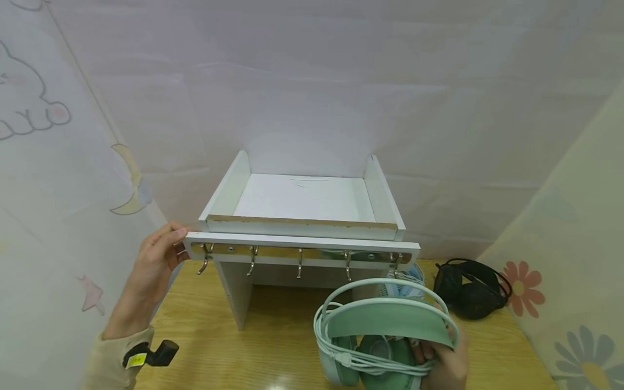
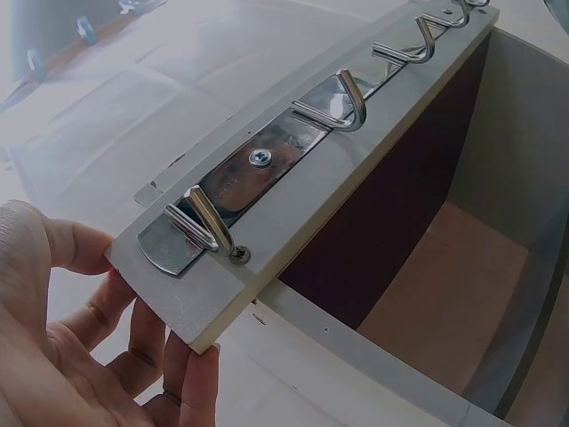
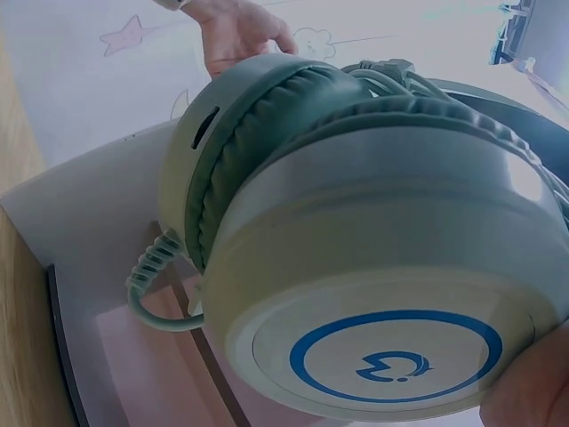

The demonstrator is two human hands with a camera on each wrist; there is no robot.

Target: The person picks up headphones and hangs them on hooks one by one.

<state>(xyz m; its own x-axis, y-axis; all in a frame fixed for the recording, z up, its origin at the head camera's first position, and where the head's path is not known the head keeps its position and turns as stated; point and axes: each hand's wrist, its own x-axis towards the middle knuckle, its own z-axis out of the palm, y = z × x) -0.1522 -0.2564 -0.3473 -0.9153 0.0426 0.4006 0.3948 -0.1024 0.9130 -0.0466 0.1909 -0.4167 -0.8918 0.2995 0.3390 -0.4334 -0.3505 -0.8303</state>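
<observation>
Now my left hand (image 1: 158, 253) pinches the hook rail (image 1: 275, 252), my right hand (image 1: 447, 362) grips the green headphones (image 1: 385, 320): hanging step, I guess; next needs lifting to a hook (image 1: 299, 262).

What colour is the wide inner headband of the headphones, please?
The inner headband is pale green, clearest in the head view.

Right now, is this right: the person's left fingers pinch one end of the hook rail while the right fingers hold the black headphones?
Not quite: the fingers of the right hand hold the mint-green headphones, as the head view shows; the black headphones lie on the table. The fingers of the left hand do pinch one end of the hook rail.
</observation>
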